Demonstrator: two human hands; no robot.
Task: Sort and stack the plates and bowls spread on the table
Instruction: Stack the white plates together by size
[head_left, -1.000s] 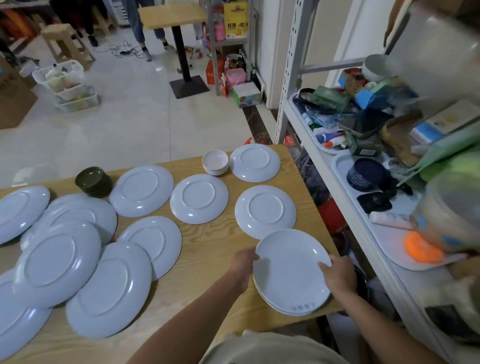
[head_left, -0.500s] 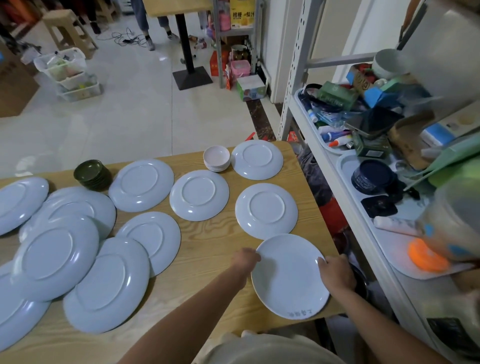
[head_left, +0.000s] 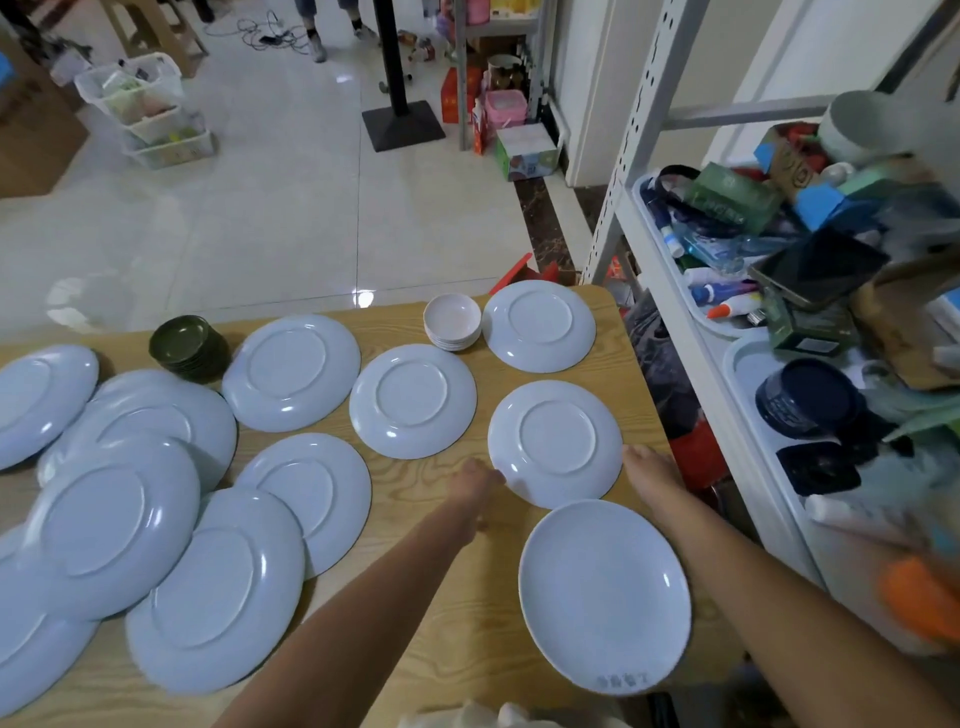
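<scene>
You are viewing a bright scene under even, diffuse indoor light with a cool bluish cast. Note the glare patches on the floor tiles (head_left: 363, 299) beyond the table (head_left: 467, 649). Small highlights sit on the rims of the upside-down plates (head_left: 413, 400); soft shadows lie under their overlapping edges. Wide-angle distortion bows the table's far edge and tilts the shelf upright (head_left: 631, 140). The centre is sharp; clutter at the right edge, including the orange object (head_left: 919, 597), is smeared by blur.

Left grip (head_left: 475, 480) and right grip (head_left: 647, 465) hold opposite rims of a face-down plate (head_left: 555, 444) on the bench (head_left: 467, 639). An upright plate (head_left: 605, 597) lies just beside it. White bowls (head_left: 452, 321) and green bowls (head_left: 187, 345) sit stacked farther back.
</scene>
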